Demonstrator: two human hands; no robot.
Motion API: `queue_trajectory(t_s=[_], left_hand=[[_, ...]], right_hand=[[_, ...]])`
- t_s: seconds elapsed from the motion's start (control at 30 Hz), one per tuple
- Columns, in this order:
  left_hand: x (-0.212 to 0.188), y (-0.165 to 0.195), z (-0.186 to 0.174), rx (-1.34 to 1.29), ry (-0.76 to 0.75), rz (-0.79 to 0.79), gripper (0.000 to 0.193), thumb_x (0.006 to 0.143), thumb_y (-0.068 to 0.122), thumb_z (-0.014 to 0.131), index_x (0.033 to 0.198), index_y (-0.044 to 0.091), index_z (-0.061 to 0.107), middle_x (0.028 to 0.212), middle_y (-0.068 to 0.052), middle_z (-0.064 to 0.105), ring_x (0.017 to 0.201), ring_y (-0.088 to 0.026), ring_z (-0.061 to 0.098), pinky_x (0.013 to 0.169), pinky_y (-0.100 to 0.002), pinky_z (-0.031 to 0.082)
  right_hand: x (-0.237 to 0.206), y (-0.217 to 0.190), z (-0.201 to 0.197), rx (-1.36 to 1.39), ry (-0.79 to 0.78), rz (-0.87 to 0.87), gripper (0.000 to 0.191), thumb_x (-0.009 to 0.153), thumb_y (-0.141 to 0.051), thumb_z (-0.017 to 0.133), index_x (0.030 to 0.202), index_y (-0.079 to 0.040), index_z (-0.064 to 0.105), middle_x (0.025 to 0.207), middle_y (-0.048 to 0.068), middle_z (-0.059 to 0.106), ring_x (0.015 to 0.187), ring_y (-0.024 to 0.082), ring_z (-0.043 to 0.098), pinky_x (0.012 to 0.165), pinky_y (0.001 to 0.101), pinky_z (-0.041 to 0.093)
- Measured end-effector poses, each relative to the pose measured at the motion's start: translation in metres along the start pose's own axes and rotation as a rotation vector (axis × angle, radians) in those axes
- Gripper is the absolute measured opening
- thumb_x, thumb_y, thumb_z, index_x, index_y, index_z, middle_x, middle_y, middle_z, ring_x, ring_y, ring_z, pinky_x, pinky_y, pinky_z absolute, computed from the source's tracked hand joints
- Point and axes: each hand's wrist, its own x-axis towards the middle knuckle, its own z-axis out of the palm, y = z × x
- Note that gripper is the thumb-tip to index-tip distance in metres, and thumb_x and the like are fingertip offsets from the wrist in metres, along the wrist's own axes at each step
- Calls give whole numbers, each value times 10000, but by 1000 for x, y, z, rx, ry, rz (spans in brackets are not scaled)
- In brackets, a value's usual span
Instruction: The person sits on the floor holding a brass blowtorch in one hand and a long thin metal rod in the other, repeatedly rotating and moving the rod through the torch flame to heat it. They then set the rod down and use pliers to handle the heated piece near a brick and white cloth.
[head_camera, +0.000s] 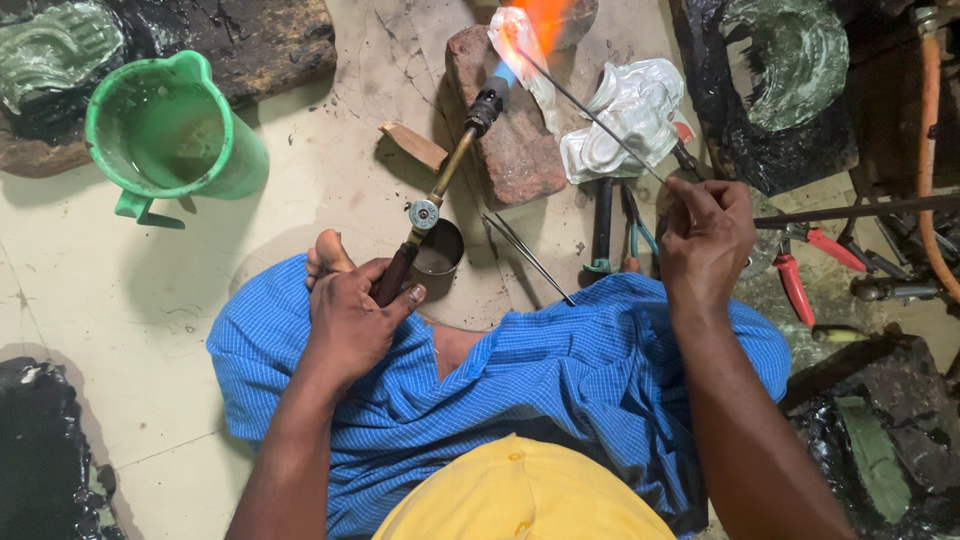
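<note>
Left hand (350, 320) is wrapped tight around the dark handle of a brass torch (440, 190), resting on the blue-checked lap, while the right hand (705, 235) pinches a thin metal rod (590, 115). Torch runs up and away, blue flame going orange at the tip, right on a shiny silver sheet piece (525, 50) lying on a reddish brick (515, 140). Rod's far end meets the flame there too. No labels I can make out; green plastic jug (170, 135) sits far left on the floor.
</note>
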Motion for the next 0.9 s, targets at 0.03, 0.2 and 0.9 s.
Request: queue_trajectory(t_s=[0.03, 0.2, 0.9], left_hand=[[0, -1, 0, -6, 4, 3, 317, 800, 337, 815, 1028, 119, 779, 734, -61, 750, 714, -257, 711, 758, -395, 514], [1, -3, 2, -11, 26, 42, 327, 791, 338, 824, 1023, 112, 774, 761, -60, 761, 730, -255, 719, 764, -396, 517], [0, -3, 1, 1, 32, 47, 340, 792, 337, 824, 1044, 113, 778, 764, -74, 760, 758, -274, 715, 807, -407, 502]], right_hand=[[0, 0, 0, 1, 3, -23, 289, 935, 120, 675, 1156, -29, 788, 1087, 149, 624, 962, 274, 662, 744, 364, 561], [0, -2, -2, 6, 8, -45, 306, 933, 135, 667, 1168, -20, 786, 1079, 144, 629, 971, 283, 663, 800, 388, 544], [4, -5, 0, -23, 15, -54, 241, 961, 91, 702, 1142, -40, 791, 1043, 153, 627, 924, 289, 657, 766, 390, 527]])
